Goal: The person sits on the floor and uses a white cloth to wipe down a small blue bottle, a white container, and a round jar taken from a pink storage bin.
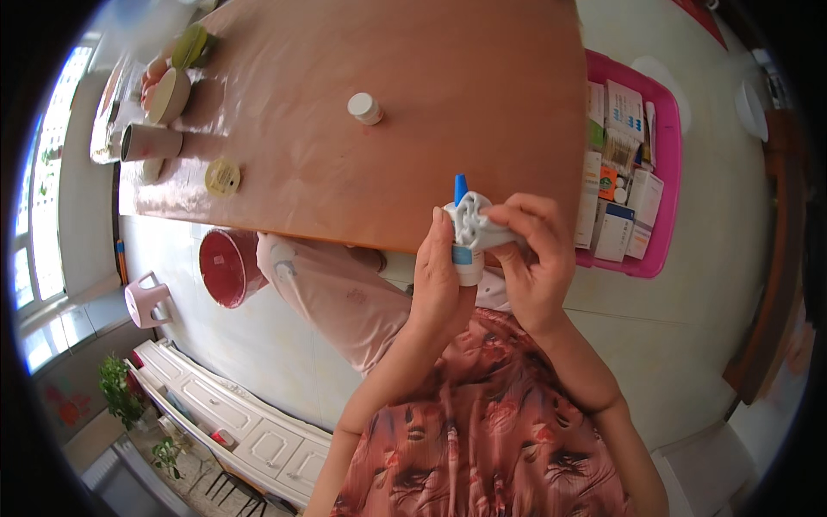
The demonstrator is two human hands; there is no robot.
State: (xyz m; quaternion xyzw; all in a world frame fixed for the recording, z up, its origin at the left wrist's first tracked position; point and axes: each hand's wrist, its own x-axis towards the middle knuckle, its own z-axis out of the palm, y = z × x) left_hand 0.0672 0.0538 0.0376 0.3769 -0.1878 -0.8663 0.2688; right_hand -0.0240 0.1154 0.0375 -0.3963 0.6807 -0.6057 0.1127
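Note:
Close to the table's front edge, my left hand (437, 265) grips a small white bottle (473, 274) with a blue label band and a blue pointed tip (460, 189). The bottle stands roughly upright between my two hands. My right hand (541, 258) pinches a crumpled white cloth or tissue (475, 223) and presses it against the bottle's upper part, so the neck is hidden. Farther back on the brown tabletop (413, 58) stands a small white lidded jar (365, 108).
A pink plastic basket (665, 242) of medicine boxes sits against the table's right side. At the left are a grey cup (152, 142), a cream bowl (171, 97) and a yellow-lidded small tub (223, 178). A red bin (223, 268) and pink stool (145, 300) stand on the floor.

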